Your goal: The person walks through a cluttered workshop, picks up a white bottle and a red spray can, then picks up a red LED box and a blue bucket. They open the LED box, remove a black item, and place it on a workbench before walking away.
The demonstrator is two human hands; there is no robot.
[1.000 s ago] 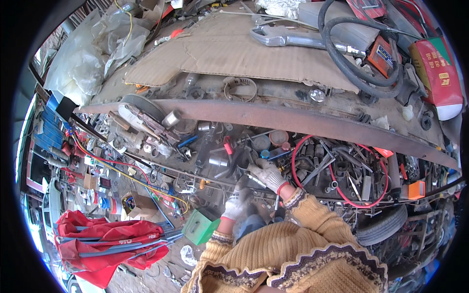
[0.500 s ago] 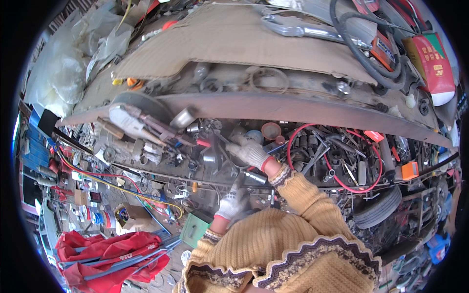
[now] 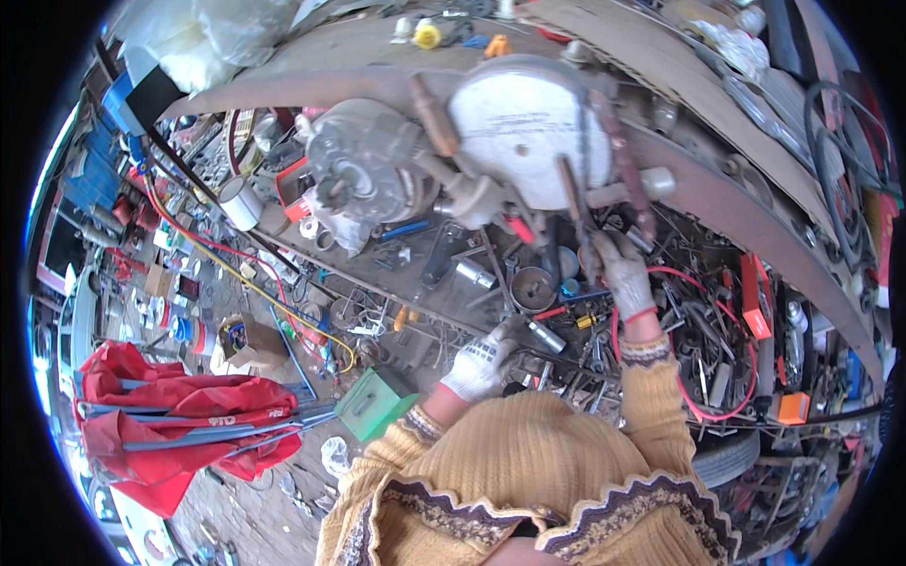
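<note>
My right hand (image 3: 623, 272), in a white work glove with a dirty palm, reaches to the far part of the cluttered bench. Its curled fingers are at the lower end of a dark, narrow tool (image 3: 570, 189), in front of a large white disc (image 3: 519, 127) with a small centre hole. What exactly the fingers grip is hidden. Nearer to me, my gloved left hand (image 3: 479, 366) lies at the bench's near edge, fingers stretched out and holding nothing visible. A chrome socket (image 3: 545, 337) lies just right of its fingertips. Beyond sits a round metal cup (image 3: 533, 289).
A red hose loop (image 3: 694, 411) surrounds loose tools at the right. A clear-wrapped machine part (image 3: 363, 165) stands at the left. Below the bench are a green metal box (image 3: 376, 404), a folded red canopy (image 3: 189, 415) and a tyre (image 3: 727, 459).
The view has swung, bringing the white disc nearer the middle. My right hand has moved farther forward and right, away from my left hand, which stays by the near edge.
</note>
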